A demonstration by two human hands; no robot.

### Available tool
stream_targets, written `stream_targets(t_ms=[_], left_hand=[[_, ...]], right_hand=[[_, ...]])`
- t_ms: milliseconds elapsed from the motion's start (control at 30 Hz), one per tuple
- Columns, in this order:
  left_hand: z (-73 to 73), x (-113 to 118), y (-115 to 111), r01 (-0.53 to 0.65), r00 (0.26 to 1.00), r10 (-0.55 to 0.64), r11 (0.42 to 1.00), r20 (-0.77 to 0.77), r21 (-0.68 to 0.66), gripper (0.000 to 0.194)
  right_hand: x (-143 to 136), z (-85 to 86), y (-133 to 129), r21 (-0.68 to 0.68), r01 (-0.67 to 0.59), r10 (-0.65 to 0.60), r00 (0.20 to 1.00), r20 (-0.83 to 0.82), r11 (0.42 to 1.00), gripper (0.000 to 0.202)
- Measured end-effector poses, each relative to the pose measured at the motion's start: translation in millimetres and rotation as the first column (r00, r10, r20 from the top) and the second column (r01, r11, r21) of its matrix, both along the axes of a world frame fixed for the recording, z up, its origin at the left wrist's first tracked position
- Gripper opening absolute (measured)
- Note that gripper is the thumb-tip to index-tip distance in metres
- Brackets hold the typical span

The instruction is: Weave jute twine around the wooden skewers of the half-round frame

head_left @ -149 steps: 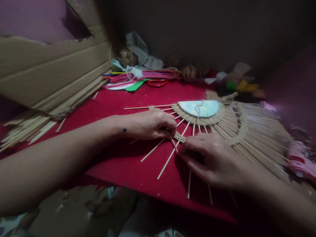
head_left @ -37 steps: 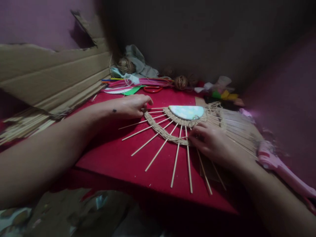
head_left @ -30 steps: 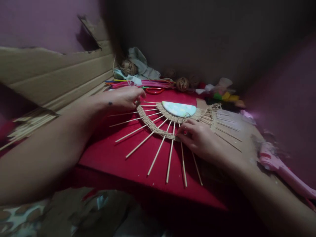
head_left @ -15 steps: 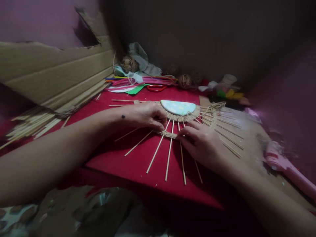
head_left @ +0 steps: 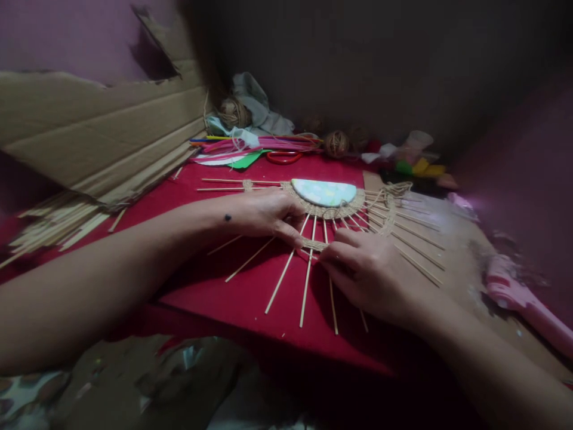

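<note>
A half-round woven piece lies flat on the red cloth, with thin wooden sticks fanning out from a pale patterned half-disc. Twine is woven round the disc's edge, and an outer twine band crosses the sticks farther out. My left hand pinches this band and a stick at its left, thumb pressed down. My right hand is closed on the strand of twine just below the band, its fingertips partly hidden. A loose twine bundle rests at the right end of the band.
Cardboard leans at the left over a pile of sticks. Balls of twine, pink strips and red-handled scissors lie at the back. A pink glue gun rests on a brown board at the right.
My left hand has shifted slightly right and down along the band. My right hand has moved slightly down, and a strand of twine now shows between the hands below the band.
</note>
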State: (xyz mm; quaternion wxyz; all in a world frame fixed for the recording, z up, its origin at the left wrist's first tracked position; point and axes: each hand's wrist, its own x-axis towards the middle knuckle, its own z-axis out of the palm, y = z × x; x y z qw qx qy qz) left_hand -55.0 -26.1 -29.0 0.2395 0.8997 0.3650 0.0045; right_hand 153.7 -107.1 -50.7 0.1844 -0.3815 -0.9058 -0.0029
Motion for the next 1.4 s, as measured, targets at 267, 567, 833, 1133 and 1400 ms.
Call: stream_targets(t_ms=[267,567,833,1133,1400], left_hand=[[-3.8,1.1,-1.4,0.026,1.0,-0.024,0.995,-0.019,0.095,0.036],[-5.0,3.4,-2.1,0.021,1.0,-0.019,0.996,-0.021,0.091,0.027],[-7.0,7.1,0.0,0.0,1.0,0.002,0.993,-0.019,0.115,0.025],[-6.5,5.0,-1.4,-0.006,1.0,0.003,0.995,0.026,0.096,0.026],[-2.5,9.5,-2.2,-0.002,1.0,0.003,0.993,-0.011,0.119,0.022]], right_hand=[[0.0,1.6,-4.6,-0.011,-0.024,0.024,1.0,-0.019,1.0,0.018],[2.8,3.9,-5.5,-0.079,-0.055,0.052,0.998,-0.033,0.995,0.017],[-6.3,16.9,-27.4,-0.295,-0.269,0.233,0.961,-0.15,0.917,0.015],[-16.1,8.5,-43.4,-0.19,-0.423,0.446,0.89,0.099,0.886,0.021],[-18.0,17.3,-47.6,-0.029,-0.49,0.47,0.816,0.336,0.871,0.018]])
